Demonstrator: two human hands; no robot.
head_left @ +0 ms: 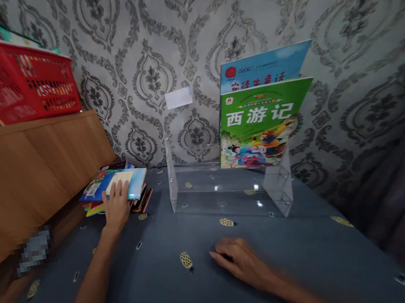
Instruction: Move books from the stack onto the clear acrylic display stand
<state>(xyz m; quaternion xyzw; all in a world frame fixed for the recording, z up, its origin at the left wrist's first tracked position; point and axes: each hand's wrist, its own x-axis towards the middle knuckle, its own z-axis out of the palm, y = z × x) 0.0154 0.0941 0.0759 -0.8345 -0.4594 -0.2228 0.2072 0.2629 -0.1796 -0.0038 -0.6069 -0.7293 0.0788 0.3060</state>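
My left hand (117,204) lies with its fingers stretched over the top of a blue book (95,186) on a small stack at the left. Its thumb is largely hidden. Other books (143,198) show at uneven angles underneath. My right hand (239,259) rests on the tablecloth, holding nothing, its fingers loosely curled with a gap beside the thumb. Beyond it stands a clear acrylic book rack (280,185). At its right side a green book (260,123) with white Chinese characters leans upright, in front of a light-blue book (269,64).
The dark blue tablecloth (150,284) carries pineapple prints. At the left, a wooden cabinet (34,164) bears a filled red plastic basket (15,79). Behind the rack is a patterned wall (182,30), with a blank white label (178,98) above the rack's left part.
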